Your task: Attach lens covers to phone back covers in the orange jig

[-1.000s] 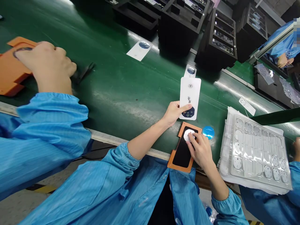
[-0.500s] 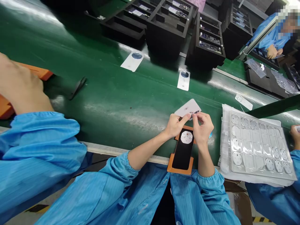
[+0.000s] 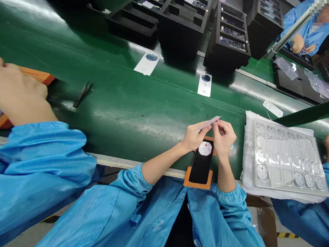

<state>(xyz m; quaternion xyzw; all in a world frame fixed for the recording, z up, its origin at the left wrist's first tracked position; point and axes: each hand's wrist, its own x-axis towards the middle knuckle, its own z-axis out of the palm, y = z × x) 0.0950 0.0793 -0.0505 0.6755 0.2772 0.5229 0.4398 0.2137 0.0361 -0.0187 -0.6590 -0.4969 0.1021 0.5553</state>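
A thin white card point(image 3: 209, 122) is tilted nearly edge-on above the bench, gripped by my left hand point(image 3: 192, 138) between thumb and fingers. My right hand point(image 3: 225, 136) is closed in a pinch at the card's right end; what lies between its fingertips is hidden. Below both hands sits an orange fixture point(image 3: 188, 175) with a black pad point(image 3: 200, 168). On the pad's upper part rests a silver, roundish plate point(image 3: 205, 148) with small holes.
To the right, a clear plastic tray point(image 3: 287, 158) holds several round silver discs. White cards point(image 3: 147, 63) lie further back, before black bins point(image 3: 180, 37). Black tweezers point(image 3: 83, 94) lie left, near another person's hand point(image 3: 23, 92). A green bar point(image 3: 303, 115) crosses at right.
The white card has tipped from showing its broad face to nearly edge-on. Both hands stay together at it. The view has shifted slightly.
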